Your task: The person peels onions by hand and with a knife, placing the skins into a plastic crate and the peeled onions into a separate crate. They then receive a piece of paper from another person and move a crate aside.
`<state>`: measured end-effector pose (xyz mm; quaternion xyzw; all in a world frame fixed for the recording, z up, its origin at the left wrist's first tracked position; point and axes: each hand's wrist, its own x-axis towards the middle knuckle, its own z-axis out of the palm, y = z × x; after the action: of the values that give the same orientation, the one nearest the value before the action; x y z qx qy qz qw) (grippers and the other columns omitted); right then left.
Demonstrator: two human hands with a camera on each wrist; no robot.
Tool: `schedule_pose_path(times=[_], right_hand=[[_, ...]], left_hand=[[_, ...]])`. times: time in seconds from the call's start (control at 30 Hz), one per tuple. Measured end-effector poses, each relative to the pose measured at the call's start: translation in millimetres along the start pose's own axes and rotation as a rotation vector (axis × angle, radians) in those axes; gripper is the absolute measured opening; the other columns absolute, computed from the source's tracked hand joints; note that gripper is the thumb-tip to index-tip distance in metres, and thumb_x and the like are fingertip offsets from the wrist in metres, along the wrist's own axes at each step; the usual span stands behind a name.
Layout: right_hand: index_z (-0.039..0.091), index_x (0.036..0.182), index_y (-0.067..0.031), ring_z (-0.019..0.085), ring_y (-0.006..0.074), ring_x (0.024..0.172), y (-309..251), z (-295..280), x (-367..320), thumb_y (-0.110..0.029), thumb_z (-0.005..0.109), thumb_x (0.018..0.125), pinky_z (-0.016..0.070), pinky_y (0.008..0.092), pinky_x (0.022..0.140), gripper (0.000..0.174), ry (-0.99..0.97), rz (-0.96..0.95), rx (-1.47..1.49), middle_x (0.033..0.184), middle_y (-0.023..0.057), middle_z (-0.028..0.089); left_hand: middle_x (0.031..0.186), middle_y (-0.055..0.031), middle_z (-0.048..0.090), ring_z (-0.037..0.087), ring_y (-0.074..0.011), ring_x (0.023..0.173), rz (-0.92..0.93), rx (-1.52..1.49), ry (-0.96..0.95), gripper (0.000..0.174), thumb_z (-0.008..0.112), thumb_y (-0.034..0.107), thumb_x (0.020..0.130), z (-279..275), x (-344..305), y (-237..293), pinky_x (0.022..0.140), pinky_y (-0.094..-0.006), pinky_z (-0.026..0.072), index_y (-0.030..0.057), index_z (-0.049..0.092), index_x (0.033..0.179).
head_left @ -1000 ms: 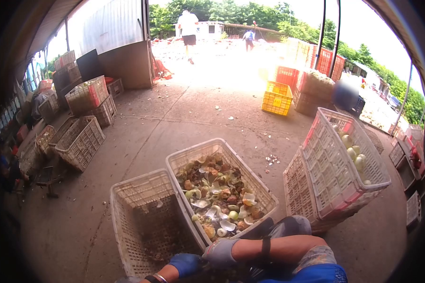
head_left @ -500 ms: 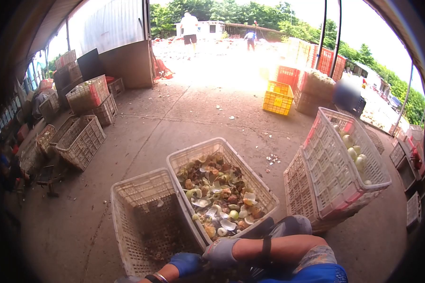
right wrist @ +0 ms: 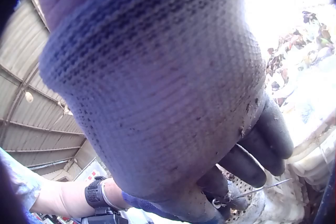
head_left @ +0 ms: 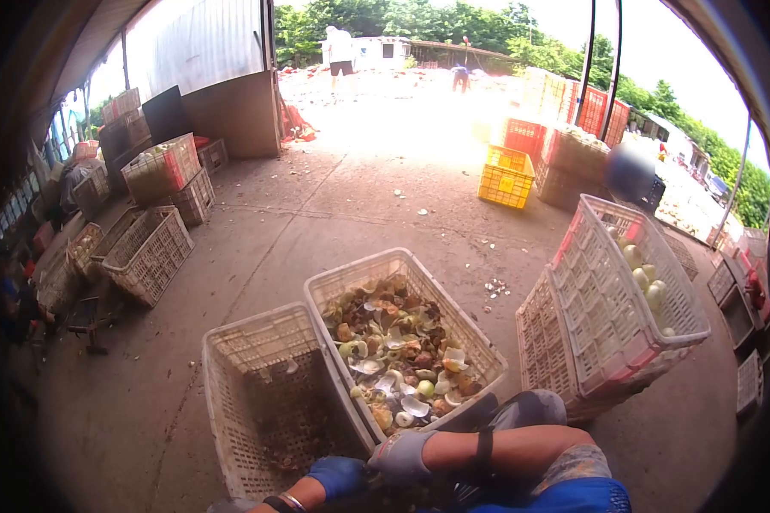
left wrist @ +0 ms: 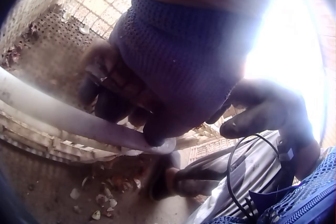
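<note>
My left hand (head_left: 335,477), in a blue knit glove with dark coated fingers, hangs over the shared edge of two crates. Its fingers (left wrist: 110,107) curl loosely, fingertips right at the pale crate rim (left wrist: 79,120), and no held object shows. Beside it, my right hand (head_left: 402,456) wears a dirty grey-white glove. A small knife with a thin metal blade (right wrist: 268,185) sticks out from among its dark fingers (right wrist: 244,167); the handle is hidden. Onion peels and scraps (head_left: 402,342) fill the middle crate (head_left: 443,303). The left crate (head_left: 252,327) has only dirt and bits of skin inside.
At right, a crate (head_left: 603,295) of peeled onions (head_left: 646,278) stands on another crate. More crates (head_left: 150,256) are stacked at left; a yellow crate (head_left: 506,176) stands ahead. Scraps (head_left: 496,286) lie on the concrete floor. Two people are far off in the sunlit yard.
My hands and the crates hold almost the same position; the head view has shifted very slightly. Far off, the person in blue has bent down, and the one in white has turned.
</note>
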<state>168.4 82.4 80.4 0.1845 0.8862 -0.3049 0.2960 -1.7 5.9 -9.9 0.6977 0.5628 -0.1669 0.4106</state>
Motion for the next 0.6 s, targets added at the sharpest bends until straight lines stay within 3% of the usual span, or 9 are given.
schedule_pose_path(times=[0.07, 0.13, 0.57, 0.6], right_hand=[[0.075, 0.107, -0.0087, 0.073, 0.0342, 0.096, 0.6, 0.5, 1.8, -0.020, 0.064, 0.082, 0.0573, 0.0442, 0.081, 0.030, -0.005, 0.005, 0.009, 0.099, 0.0147, 0.075], [0.071, 0.119, -0.0093, 0.072, 0.0368, 0.098, 2.0, 1.4, 4.5, -0.017, 0.064, 0.083, 0.0565, 0.0466, 0.083, 0.037, -0.041, -0.001, 0.002, 0.100, 0.0168, 0.074], [0.071, 0.119, -0.0089, 0.071, 0.0362, 0.099, 4.4, 4.2, 6.3, -0.020, 0.066, 0.083, 0.0565, 0.0461, 0.084, 0.038, -0.026, -0.033, 0.001, 0.101, 0.0164, 0.074], [0.073, 0.114, -0.0092, 0.072, 0.0349, 0.099, 4.5, 5.3, 6.8, -0.021, 0.066, 0.083, 0.0567, 0.0451, 0.082, 0.033, -0.016, -0.025, -0.009, 0.102, 0.0154, 0.074]], left_hand=[[0.121, -0.0130, 0.072, 0.068, -0.0377, 0.111, 0.007, -0.001, 0.007, 0.059, 0.043, 0.066, 0.096, 0.7, -0.9, -0.3, 0.096, -0.0465, 0.0527, 0.0211, 0.071, 0.122], [0.121, -0.0130, 0.072, 0.067, -0.0376, 0.111, 0.015, -0.001, 0.014, 0.059, 0.043, 0.066, 0.097, -0.6, -2.0, 0.9, 0.096, -0.0465, 0.0527, 0.0212, 0.071, 0.122], [0.119, -0.0134, 0.072, 0.068, -0.0370, 0.110, 0.009, 0.004, 0.002, 0.059, 0.044, 0.067, 0.096, -0.5, -1.1, 1.1, 0.095, -0.0466, 0.0528, 0.0215, 0.072, 0.121], [0.118, -0.0134, 0.072, 0.068, -0.0369, 0.110, 0.006, 0.006, -0.006, 0.059, 0.044, 0.067, 0.096, -1.7, -1.9, 2.3, 0.095, -0.0465, 0.0529, 0.0216, 0.072, 0.121]])
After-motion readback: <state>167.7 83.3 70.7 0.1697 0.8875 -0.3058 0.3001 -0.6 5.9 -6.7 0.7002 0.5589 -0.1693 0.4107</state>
